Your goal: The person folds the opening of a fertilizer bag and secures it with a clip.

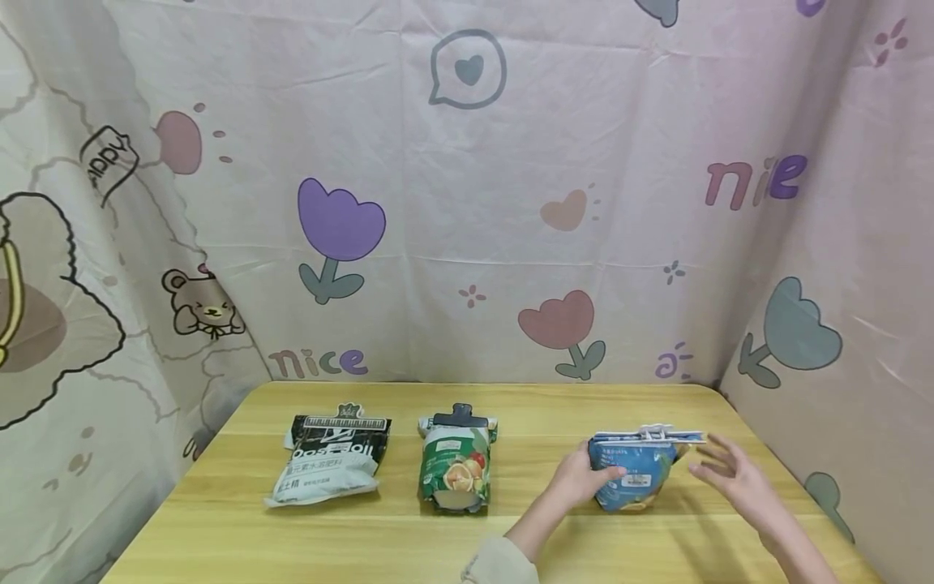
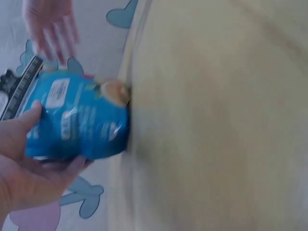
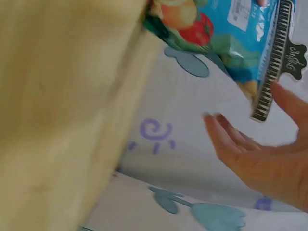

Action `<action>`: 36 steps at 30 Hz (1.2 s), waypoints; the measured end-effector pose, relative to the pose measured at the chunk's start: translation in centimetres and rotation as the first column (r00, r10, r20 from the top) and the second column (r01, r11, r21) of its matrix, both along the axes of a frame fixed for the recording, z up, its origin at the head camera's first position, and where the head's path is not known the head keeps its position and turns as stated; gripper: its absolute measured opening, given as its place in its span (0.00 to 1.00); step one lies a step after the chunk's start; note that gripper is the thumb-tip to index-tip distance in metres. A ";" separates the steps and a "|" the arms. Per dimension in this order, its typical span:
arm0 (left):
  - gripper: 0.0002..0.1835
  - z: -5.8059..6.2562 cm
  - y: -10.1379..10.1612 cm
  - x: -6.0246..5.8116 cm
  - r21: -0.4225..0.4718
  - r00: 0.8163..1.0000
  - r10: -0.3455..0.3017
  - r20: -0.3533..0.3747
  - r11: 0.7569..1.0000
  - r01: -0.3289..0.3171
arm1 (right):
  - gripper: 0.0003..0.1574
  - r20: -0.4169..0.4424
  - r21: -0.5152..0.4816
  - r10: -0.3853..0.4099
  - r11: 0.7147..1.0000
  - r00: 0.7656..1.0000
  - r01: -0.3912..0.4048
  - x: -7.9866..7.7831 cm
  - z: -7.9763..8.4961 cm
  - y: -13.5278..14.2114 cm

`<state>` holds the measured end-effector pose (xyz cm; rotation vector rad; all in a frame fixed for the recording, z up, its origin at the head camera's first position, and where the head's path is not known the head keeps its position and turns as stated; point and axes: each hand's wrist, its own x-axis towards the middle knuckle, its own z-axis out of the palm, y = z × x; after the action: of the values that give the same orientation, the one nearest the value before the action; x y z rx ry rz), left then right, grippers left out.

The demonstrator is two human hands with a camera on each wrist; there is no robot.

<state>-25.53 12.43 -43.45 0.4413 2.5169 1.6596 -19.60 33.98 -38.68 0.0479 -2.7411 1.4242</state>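
Observation:
My left hand [image 1: 580,478] grips a blue pouch [image 1: 633,477] by its left side, thumb across the front and fingers behind. Fruit is printed on the pouch's lower corner, and a white label sits on its face. Along its folded top runs a long clip [image 3: 274,62] with a piano-key pattern and a dark decorative grip. To the right of the clip's end, my right hand [image 1: 737,478] is apart from the pouch, its fingers loosely bent with nothing in them. In the right wrist view the thumb of that hand [image 3: 269,163] comes close to the clip's tip.
A black and white pouch [image 1: 328,466] with a piano-key clip [image 1: 345,422] lies at the left of the wooden table [image 1: 292,551]. Near the middle is a green fruit-printed pouch [image 1: 456,462] with a black clip [image 1: 461,418]. A printed curtain [image 1: 467,235] surrounds the table's back and sides.

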 end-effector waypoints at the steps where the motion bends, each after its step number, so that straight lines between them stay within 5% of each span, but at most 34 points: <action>1: 0.29 -0.2 0.2 0.2 0.005 1.000 0.010 0.015 1.000 -0.010 | 0.49 0.083 0.000 0.008 1.000 0.997 -0.008 0.0 -0.4 0.1; 4: 0.30 -0.3 0.5 0.8 0.013 0.999 0.035 0.040 0.999 -0.035 | 0.48 0.209 -0.010 0.049 0.999 0.977 -0.048 -0.3 -1.2 -0.2; 11: 0.34 -0.6 0.9 0.9 0.009 0.998 0.037 0.047 0.999 -0.038 | 0.54 0.224 -0.019 0.060 0.998 0.973 -0.057 -0.8 -1.2 -1.6; 19: 0.36 -0.5 1.2 0.8 0.092 0.999 0.047 0.026 0.995 -0.049 | 0.58 0.065 -0.105 -0.090 0.990 0.994 0.096 -0.3 -0.3 -2.4; 27: 0.28 0.0 0.7 0.7 0.060 0.999 0.036 -0.037 0.998 -0.034 | 0.60 -0.003 0.100 -0.133 0.986 0.991 0.132 -0.3 0.4 -3.7; 36: 0.28 0.0 0.5 0.6 0.042 0.998 0.052 -0.032 0.998 -0.050 | 0.54 -0.046 0.141 -0.181 0.973 0.982 0.185 -0.5 0.9 -4.4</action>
<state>-24.94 12.92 -43.42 0.4153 2.5426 1.7388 -20.07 29.57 -37.78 -0.1697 -2.7340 1.1674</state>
